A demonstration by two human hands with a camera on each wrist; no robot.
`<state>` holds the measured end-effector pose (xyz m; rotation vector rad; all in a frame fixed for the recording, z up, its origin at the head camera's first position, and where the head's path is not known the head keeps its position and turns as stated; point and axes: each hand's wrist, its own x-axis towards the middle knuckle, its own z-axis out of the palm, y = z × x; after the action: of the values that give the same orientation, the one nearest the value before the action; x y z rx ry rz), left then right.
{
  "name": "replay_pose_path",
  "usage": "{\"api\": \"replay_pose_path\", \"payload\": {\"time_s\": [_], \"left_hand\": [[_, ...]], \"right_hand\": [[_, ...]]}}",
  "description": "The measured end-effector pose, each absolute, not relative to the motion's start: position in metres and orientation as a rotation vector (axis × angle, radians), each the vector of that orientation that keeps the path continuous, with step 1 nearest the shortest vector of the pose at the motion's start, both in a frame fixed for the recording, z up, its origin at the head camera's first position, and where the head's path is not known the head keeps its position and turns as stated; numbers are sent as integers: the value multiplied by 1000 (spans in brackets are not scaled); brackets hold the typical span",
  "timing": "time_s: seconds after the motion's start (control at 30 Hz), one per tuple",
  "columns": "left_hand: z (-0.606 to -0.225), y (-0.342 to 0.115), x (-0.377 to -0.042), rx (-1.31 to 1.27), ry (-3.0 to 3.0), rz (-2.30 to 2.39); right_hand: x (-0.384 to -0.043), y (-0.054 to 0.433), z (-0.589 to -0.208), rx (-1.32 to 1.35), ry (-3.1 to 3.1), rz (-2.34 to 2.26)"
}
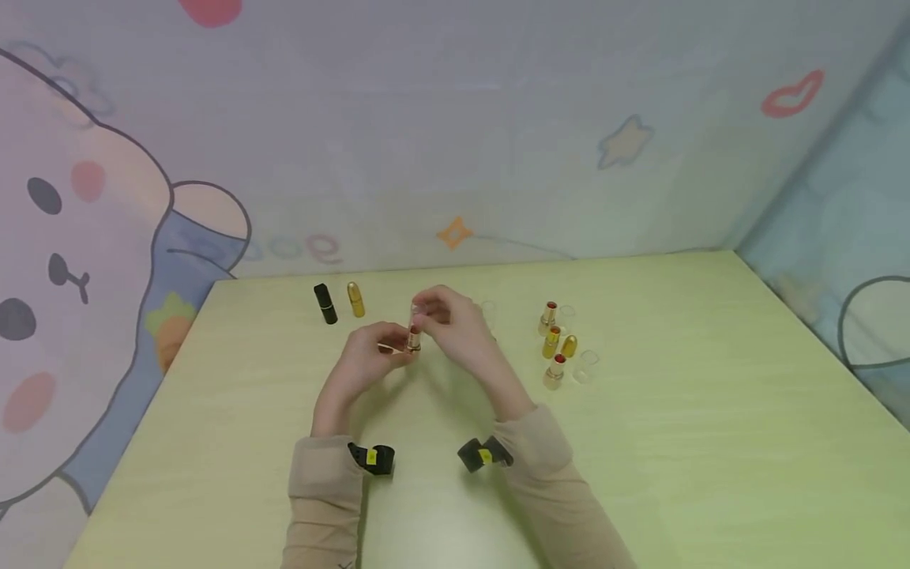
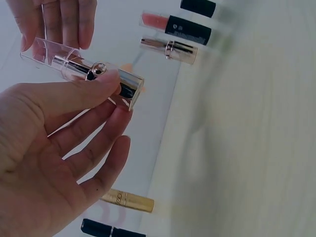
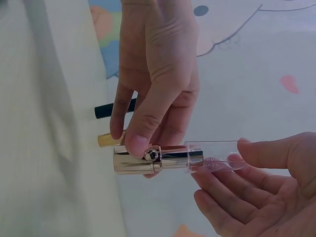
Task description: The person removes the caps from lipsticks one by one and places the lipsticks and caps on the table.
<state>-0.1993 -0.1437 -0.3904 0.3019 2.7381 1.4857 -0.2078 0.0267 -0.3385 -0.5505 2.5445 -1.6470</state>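
Observation:
My left hand [image 1: 366,356] pinches the rose-gold base of a lipstick [image 3: 131,160] between thumb and fingers, keeping it upright above the table. From above, my right hand [image 1: 458,324] pinches a clear cap [image 3: 217,145] between thumb and fingers. In the right wrist view the cap's lower end surrounds the top of the lipstick's shiny inner tube, with part of that tube still exposed below it. Fingers hide some of the cap in the head view. A small round ornament [image 2: 98,68] sits at the lipstick's middle.
A black lipstick [image 1: 325,304] and a gold lipstick [image 1: 356,300] stand at the table's back left. To the right are several uncapped lipsticks, including a rose-gold one [image 1: 554,373], beside a gold cap [image 1: 569,346] and a clear cap [image 1: 586,367]. A black-based lipstick [image 2: 187,30] shows beyond the hands.

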Motion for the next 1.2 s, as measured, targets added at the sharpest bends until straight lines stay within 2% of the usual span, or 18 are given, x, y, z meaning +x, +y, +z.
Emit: {"api": "replay_pose_path", "payload": {"time_s": [0.63,1.0,1.2], "left_hand": [[-396,-99,-201,564,2660,1412],[-404,-89,-197,530,2612,1365],[-404,-88,-196,533,2629,1302]], "right_hand": [[-198,90,-327,-659,2639,-1419],[-185,115,-317,-656,2742,-1135],[-184,119,-323,-708,2744,-990]]}}
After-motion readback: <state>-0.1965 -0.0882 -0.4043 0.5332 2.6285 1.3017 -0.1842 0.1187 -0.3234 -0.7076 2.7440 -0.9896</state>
